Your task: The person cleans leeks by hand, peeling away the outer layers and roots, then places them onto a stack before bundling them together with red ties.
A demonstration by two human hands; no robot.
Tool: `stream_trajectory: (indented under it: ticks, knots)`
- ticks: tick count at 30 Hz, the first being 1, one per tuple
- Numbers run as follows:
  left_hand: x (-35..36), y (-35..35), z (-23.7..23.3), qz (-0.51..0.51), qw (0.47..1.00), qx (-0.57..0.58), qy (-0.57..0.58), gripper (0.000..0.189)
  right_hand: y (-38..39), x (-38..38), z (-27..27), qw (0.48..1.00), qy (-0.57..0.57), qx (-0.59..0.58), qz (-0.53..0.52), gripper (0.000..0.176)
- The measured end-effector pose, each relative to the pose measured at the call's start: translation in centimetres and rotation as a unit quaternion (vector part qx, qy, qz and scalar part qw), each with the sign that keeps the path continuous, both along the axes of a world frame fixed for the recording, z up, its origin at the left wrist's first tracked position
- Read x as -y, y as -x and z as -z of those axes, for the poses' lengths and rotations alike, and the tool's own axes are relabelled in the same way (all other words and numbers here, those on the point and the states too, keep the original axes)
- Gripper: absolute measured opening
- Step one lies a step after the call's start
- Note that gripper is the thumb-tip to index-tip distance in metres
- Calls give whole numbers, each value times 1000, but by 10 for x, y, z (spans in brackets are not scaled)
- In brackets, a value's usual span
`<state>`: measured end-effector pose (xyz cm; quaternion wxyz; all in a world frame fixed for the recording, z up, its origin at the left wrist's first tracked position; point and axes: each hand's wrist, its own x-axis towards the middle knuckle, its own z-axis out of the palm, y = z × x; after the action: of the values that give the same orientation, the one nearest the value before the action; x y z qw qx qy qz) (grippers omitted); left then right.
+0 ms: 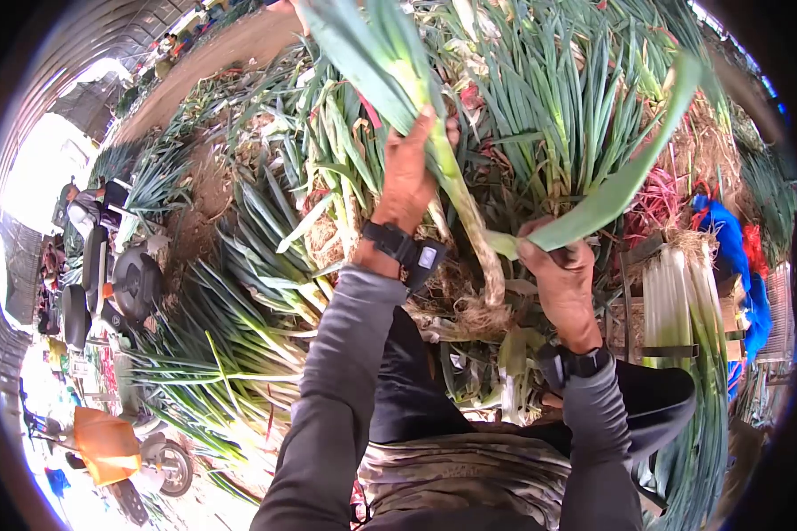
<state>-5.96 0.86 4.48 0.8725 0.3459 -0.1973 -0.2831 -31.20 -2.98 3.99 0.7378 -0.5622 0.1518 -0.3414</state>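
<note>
My left hand (409, 168) is closed around the upper stem of a large green onion (469, 208), just below where its broad leaves fan out. The onion slants across the view, leaves at the top and root tuft low in the middle. My right hand (560, 279) pinches the base of a long outer leaf (615, 199) beside the lower stem. This leaf bends away from the stalk and curves up to the right. Close behind both hands stand upright bunches of green onions (553, 97) with roots and dry husks among them.
More green onions (230, 327) lie heaped to the left. A bundle of trimmed white stalks (682, 305) rests on a metal frame at right, near red twine (653, 203) and blue cloth (735, 257). Parked scooters (106, 274) stand on the far left.
</note>
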Motion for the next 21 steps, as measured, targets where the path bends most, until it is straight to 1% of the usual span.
stream_trajectory:
  ticks: [1,2,3,4,5,6,7,8,9,10,12,13,14,16,17,18,19,20,21]
  knots:
    - [-3,-11,4,17,1000,-11,14,43,5,7,19,1000,6,6,-3,17]
    - [-7,-20,9,37,999,-22,27,43,13,14,35,999,-8,-36,-4,17]
    - [-9,-22,13,8,999,-18,35,41,20,20,49,997,-21,-78,-6,17]
    - [-12,-22,12,-8,999,-39,31,30,27,29,68,992,-34,-120,-13,17]
    - [-15,-23,13,-25,999,-29,24,30,35,45,111,951,130,-282,-13,22]
    - [-18,-23,15,-42,999,-17,16,29,45,62,163,858,288,-426,-10,27]
    - [-22,-24,17,-42,999,-1,13,31,67,70,212,813,431,-390,-33,31]
    - [-25,-24,20,-42,999,15,9,32,83,62,228,769,463,-436,-62,32]
    - [-25,-27,19,-41,999,32,7,34,85,50,219,767,447,-455,-67,34]
    - [-25,-28,18,-33,999,27,10,37,80,44,210,792,422,-438,-49,36]
    - [-21,-21,19,-1,1000,7,14,43,42,39,160,884,339,-321,5,40]
    - [-16,-21,23,27,999,34,4,63,18,37,127,916,306,-258,26,42]
    - [-13,-16,24,43,999,6,7,70,-6,35,93,941,274,-192,42,44]
    - [-6,-7,18,66,996,-33,44,75,-46,34,35,857,468,-205,65,55]
    - [-5,6,10,45,996,-64,32,72,-64,31,22,837,510,-183,79,53]
    - [-1,5,9,72,995,-58,35,68,-80,29,13,813,552,-160,92,52]
    - [2,2,12,98,993,-54,36,64,-96,31,14,782,594,-129,136,49]
    - [3,0,16,122,991,-52,36,61,-101,35,17,808,557,-140,130,46]
    - [2,3,13,108,992,-48,55,53,-106,36,18,833,518,-151,121,44]
